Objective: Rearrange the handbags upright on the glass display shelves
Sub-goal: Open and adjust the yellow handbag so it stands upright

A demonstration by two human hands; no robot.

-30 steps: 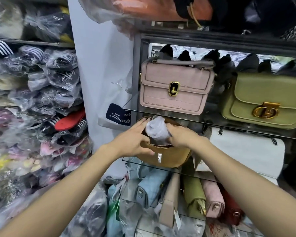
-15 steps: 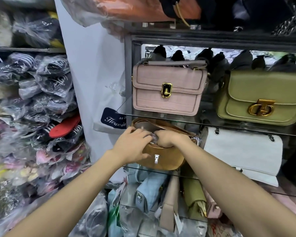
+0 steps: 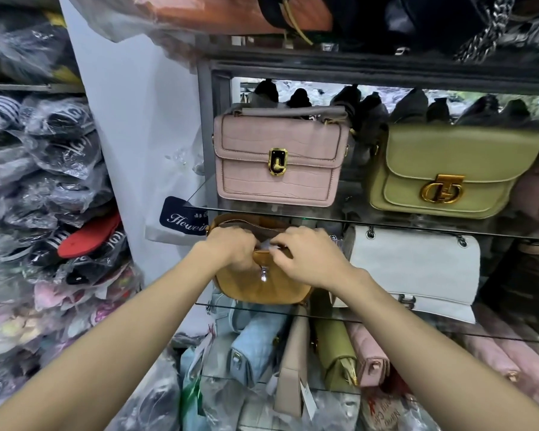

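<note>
Both hands' fingers, left hand (image 3: 231,248) and right hand (image 3: 308,259), seemingly grip the tan handbag (image 3: 259,284) opening.

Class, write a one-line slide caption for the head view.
Both hands, left hand and right hand, work at the open top of a tan handbag on a glass shelf.
</note>
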